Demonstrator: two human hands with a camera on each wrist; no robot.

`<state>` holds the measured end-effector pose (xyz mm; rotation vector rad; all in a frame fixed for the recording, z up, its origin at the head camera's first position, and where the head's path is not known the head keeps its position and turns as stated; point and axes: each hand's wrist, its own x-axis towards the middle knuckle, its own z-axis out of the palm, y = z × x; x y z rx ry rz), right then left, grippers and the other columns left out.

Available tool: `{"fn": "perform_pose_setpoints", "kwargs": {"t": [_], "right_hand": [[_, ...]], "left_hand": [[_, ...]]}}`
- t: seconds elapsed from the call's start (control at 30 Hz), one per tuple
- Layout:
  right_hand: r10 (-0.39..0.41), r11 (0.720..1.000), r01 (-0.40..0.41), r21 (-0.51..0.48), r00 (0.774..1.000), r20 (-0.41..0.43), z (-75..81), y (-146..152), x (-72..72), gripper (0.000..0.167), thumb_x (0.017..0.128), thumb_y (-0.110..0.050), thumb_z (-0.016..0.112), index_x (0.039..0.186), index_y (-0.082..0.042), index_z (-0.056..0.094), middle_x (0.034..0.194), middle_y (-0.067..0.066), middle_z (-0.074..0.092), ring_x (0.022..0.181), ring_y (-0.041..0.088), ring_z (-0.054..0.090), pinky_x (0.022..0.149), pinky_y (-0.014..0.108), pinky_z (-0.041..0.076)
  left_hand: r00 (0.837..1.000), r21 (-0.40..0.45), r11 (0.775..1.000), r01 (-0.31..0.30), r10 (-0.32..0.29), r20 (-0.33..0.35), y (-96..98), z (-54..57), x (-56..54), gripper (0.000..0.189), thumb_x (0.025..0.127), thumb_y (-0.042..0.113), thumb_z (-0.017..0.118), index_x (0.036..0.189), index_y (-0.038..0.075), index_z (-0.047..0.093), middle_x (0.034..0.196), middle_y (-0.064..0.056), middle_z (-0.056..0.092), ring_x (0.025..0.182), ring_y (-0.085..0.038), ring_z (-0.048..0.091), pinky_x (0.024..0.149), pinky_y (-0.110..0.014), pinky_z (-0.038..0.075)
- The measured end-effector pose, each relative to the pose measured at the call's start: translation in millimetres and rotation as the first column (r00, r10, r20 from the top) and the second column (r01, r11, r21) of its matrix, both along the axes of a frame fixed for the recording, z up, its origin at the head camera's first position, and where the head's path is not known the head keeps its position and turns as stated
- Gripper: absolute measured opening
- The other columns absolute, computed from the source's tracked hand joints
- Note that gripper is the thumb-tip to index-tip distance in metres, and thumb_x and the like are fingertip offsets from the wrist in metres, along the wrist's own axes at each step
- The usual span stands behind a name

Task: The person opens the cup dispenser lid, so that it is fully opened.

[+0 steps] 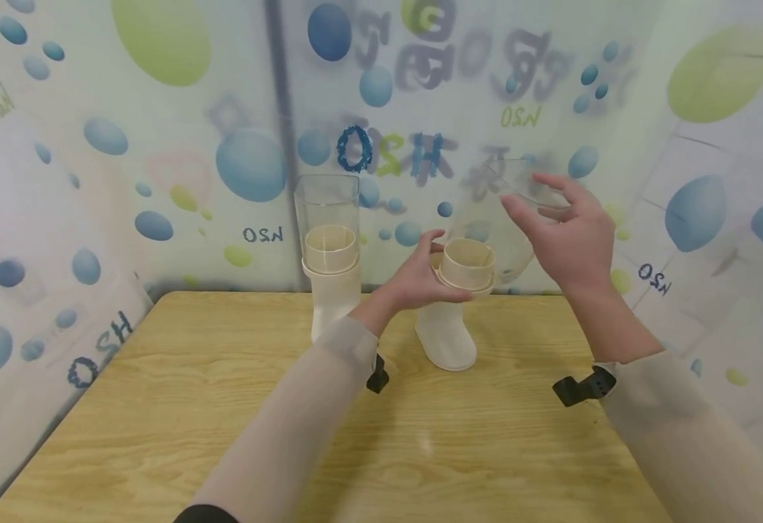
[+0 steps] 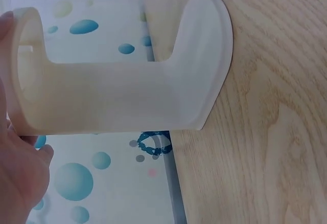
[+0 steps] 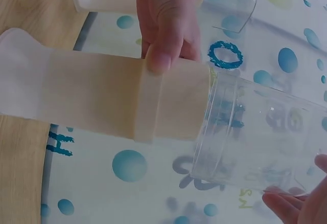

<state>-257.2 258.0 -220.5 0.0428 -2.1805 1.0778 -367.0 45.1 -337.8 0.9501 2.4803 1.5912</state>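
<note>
My left hand (image 1: 423, 272) grips a cream plastic boot-shaped stand (image 1: 449, 338) by the collar near its top. The thumb (image 3: 161, 60) shows on the collar in the right wrist view. Above the collar rises a narrower round neck (image 1: 467, 263). In my right hand (image 1: 573, 236) is a clear plastic tube (image 3: 260, 132), held near its far rim between thumb and fingers. The tube's other end lies close to the neck; in the right wrist view it just meets or slightly overlaps the neck's edge. The boot's sole (image 2: 209, 55) is down at the table.
A second cream boot-shaped stand (image 1: 332, 298) is upright to the left, with a clear tube (image 1: 327, 196) fitted over its neck. Both stand near the back of the wooden table (image 1: 224, 378). A patterned curtain (image 1: 224, 240) hangs behind and at the sides.
</note>
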Motion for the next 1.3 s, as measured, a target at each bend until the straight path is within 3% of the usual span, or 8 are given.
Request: {"fn": "perform_pose_setpoints", "kwargs": {"t": [0.23,0.37,0.53,0.8,0.93,1.03,1.2,1.3], "right_hand": [[-0.027,0.999,0.027,-0.018,1.0,-0.006,0.9,18,10.3,0.058,0.092,-0.056,0.085,0.146,-0.039,0.07,0.16,-0.014,0.06,0.123,0.014,0.077,0.074,0.009,0.052],[-0.037,0.999,0.037,-0.038,0.999,-0.009,-3.2,29,16.6,0.055,0.093,-0.054,0.084,0.145,-0.043,0.07,0.159,-0.017,0.06,0.117,-0.003,0.075,0.077,0.01,0.051],[-0.081,0.994,0.083,-0.064,0.996,0.039,-13.8,47,22.9,0.055,0.095,-0.054,0.082,0.147,-0.045,0.068,0.163,-0.019,0.055,0.115,-0.013,0.07,0.081,0.011,0.049],[-0.147,0.983,0.165,-0.086,0.971,0.187,-34.5,80,27.8,0.063,0.096,-0.059,0.078,0.155,-0.044,0.061,0.172,-0.018,0.044,0.105,-0.024,0.062,0.07,0.006,0.047],[-0.183,0.981,0.192,-0.022,0.957,0.224,-50.2,94,23.1,0.068,0.097,-0.062,0.076,0.159,-0.039,0.058,0.175,-0.01,0.042,0.126,0.005,0.072,0.072,0.008,0.044],[-0.207,0.978,0.201,0.049,0.945,0.254,-64.3,104,17.9,0.074,0.099,-0.064,0.073,0.163,-0.034,0.054,0.177,-0.002,0.039,0.142,0.039,0.064,0.082,0.018,0.045],[-0.191,0.979,0.163,0.119,0.94,0.284,-90.1,117,8.8,0.081,0.101,-0.065,0.069,0.167,-0.024,0.048,0.178,0.013,0.036,0.14,0.054,0.06,0.106,0.062,0.05],[-0.163,0.982,0.126,0.139,0.937,0.308,-107.3,125,2.5,0.085,0.102,-0.065,0.067,0.169,-0.018,0.045,0.178,0.02,0.033,0.139,0.06,0.057,0.108,0.073,0.046]], "left_hand": [[1.0,-0.001,1.0,0.009,-0.009,0.021,-2.5,-1.4,-0.4,0.129,0.081,0.032,0.099,0.175,0.022,0.012,0.17,-0.014,0.041,0.152,-0.034,0.05,0.125,-0.055,0.043],[0.996,0.066,0.994,-0.089,0.088,0.012,2.3,-11.7,6.5,0.13,0.078,0.041,0.1,0.175,0.022,0.017,0.171,-0.012,0.039,0.155,-0.032,0.045,0.126,-0.055,0.043],[0.973,0.126,0.965,-0.23,0.225,0.052,9.9,-22.1,20.8,0.127,0.076,0.053,0.099,0.174,0.018,0.026,0.173,-0.011,0.036,0.153,-0.029,0.046,0.123,-0.053,0.046],[0.961,0.132,0.954,-0.269,0.258,0.095,15.3,-23.4,26.3,0.119,0.078,0.053,0.097,0.171,0.017,0.032,0.171,-0.011,0.038,0.144,-0.028,0.052,0.118,-0.05,0.05],[0.968,0.132,0.961,-0.244,0.233,0.094,13.6,-24.5,23.1,0.117,0.08,0.052,0.096,0.17,0.018,0.032,0.17,-0.012,0.038,0.144,-0.029,0.051,0.118,-0.051,0.05],[0.973,0.134,0.965,-0.224,0.213,0.092,11.7,-24.6,21.3,0.117,0.081,0.051,0.096,0.171,0.017,0.031,0.171,-0.012,0.038,0.145,-0.029,0.051,0.118,-0.052,0.049],[0.978,0.133,0.972,-0.195,0.183,0.095,9.2,-23.7,18.5,0.116,0.082,0.049,0.096,0.172,0.016,0.029,0.169,-0.01,0.042,0.145,-0.028,0.052,0.118,-0.051,0.05],[0.98,0.135,0.973,-0.185,0.172,0.104,8.3,-23.0,17.6,0.114,0.083,0.048,0.096,0.171,0.018,0.03,0.168,-0.01,0.043,0.145,-0.028,0.052,0.118,-0.051,0.05]]}}
